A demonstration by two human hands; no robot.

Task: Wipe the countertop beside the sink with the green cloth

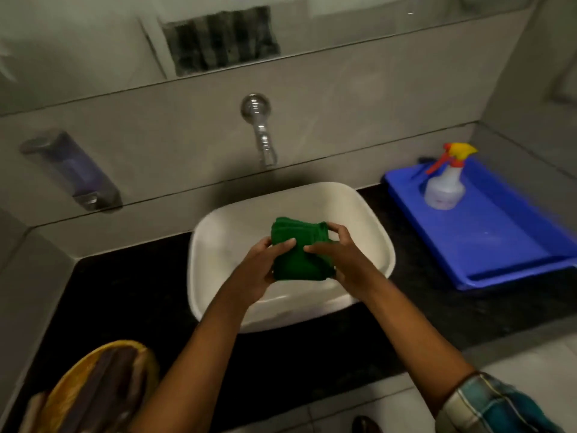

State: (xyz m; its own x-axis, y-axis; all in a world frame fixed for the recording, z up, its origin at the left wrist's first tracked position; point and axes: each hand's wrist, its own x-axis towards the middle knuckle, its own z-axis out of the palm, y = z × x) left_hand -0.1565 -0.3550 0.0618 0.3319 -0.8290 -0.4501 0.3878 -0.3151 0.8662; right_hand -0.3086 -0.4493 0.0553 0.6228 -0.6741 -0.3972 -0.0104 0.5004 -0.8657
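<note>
A folded green cloth is held above the white sink basin, gripped from both sides. My left hand clasps its left edge, fingers curled over the top. My right hand holds the right side, thumb and fingers wrapped around it. The black countertop stretches to the left and right of the basin.
A blue tray sits on the counter at the right with a spray bottle standing in it. A chrome tap juts from the wall above the basin. A soap dispenser hangs on the wall at the left. A yellow-rimmed object lies at the bottom left.
</note>
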